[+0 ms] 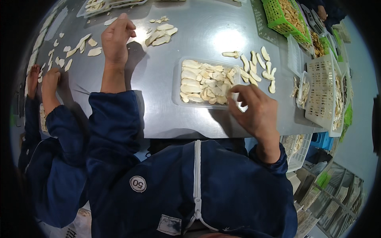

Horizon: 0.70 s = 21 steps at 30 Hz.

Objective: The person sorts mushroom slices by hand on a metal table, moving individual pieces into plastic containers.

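Note:
A clear plastic tray [176, 102] stands before me on the metal table, filled with pale dried mushroom slices [190, 81]. Larger slices lie in a neat column along its left side; smaller pieces cover the rest. My right hand [256, 108] is over the tray's near right corner, thumb and forefinger pinched on a blurred pale slice [225, 88]. Farther up and left, my left hand [117, 38] hovers above the table with curled fingers; whether anything is inside them is hidden. A small pile of large slices [161, 35] lies right of it.
Loose mushroom pieces [253, 67] lie right of the tray. A green basket [273, 22] and a white basket [320, 92] line the right side. At left, a co-worker's hands [51, 80] are near scattered slices [78, 47]. Filled trays [94, 6] stand at the far edge.

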Motion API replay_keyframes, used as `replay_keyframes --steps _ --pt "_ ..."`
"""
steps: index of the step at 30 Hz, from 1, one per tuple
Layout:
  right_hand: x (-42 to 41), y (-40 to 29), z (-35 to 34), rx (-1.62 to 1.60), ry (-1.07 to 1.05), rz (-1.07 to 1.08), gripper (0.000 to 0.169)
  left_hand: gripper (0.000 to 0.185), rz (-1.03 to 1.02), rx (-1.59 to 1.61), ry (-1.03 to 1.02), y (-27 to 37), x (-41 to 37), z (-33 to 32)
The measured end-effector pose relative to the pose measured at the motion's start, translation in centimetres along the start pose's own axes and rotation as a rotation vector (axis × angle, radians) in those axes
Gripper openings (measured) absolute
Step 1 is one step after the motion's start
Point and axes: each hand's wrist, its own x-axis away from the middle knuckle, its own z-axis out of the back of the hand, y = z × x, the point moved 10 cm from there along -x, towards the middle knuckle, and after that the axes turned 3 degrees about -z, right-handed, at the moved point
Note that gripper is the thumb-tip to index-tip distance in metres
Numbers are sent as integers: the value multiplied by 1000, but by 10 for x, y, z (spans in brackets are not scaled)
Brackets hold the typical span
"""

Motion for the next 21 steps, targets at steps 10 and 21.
replay_keyframes --steps 10,21 --pt "-20 -68 -58 113 -191 322 17 40 20 -29 33 -1 -1 -4" --pt "-24 -72 -66 167 -245 324 17 32 -25 -34 3 -13 -4 11"
